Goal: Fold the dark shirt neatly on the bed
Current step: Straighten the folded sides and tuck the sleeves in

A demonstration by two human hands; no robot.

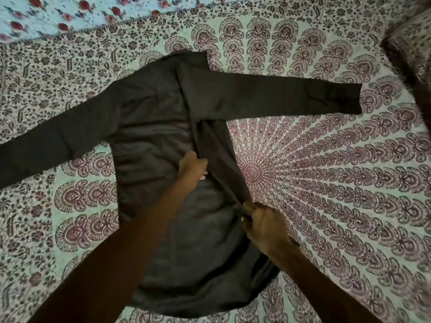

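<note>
While the dark shirt (151,141) lies spread on the bed (326,171), sleeves out, the right side panel is coming in toward the middle. The left hand (192,167) pinches that folded edge mid-body, and the right hand (263,226) is clenched on it nearer the hem. Next, I'd judge: lay this panel flat, then bring the right sleeve (279,96) in.

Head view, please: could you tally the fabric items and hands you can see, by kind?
Dark shirt: 1
Mandala bedsheet: 1
Rose-print cloth: 1
Hands: 2, left hand and right hand
Total: 5
</note>
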